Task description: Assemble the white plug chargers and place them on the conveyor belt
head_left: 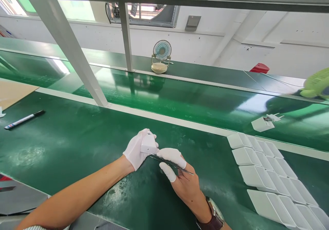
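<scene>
Holding a white charger (148, 143), left hand (136, 150) grip closed; right hand (180, 175) pinches tweezers (171, 162).

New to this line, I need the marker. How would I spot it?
On the green workbench, look to its far left edge, well away from the gloved left hand. The marker lies flat there alone: slim, white-barrelled, black-capped, unlike the blocky white adapters stacked right.

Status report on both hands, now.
Left hand gripping white charger. Right hand holds tweezers, tips at charger. Rows of white chargers to the right, apart.
</scene>
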Action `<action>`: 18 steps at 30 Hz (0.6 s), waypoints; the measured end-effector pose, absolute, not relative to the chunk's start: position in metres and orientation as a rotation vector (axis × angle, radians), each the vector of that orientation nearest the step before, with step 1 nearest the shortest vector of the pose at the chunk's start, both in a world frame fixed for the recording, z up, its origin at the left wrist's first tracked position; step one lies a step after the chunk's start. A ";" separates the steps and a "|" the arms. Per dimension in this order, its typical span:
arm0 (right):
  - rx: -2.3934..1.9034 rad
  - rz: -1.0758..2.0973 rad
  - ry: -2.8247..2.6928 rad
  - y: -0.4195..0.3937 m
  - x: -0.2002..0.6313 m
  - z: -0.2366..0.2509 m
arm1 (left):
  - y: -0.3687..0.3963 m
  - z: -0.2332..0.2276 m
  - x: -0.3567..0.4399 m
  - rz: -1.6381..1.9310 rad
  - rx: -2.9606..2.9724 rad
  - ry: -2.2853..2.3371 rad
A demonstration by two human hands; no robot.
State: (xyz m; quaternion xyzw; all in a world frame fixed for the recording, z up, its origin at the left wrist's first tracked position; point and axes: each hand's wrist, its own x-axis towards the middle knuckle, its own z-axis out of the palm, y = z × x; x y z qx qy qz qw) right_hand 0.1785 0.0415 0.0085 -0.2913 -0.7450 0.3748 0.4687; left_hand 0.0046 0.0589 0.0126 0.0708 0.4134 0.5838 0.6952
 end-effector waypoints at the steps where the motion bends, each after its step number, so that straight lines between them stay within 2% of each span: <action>1: -0.697 0.885 -1.838 0.042 0.178 0.008 | 0.058 0.012 0.005 1.304 0.166 0.928; 18: -0.671 0.826 -1.888 0.042 0.174 0.001 | 0.054 -0.004 0.011 1.297 0.282 0.979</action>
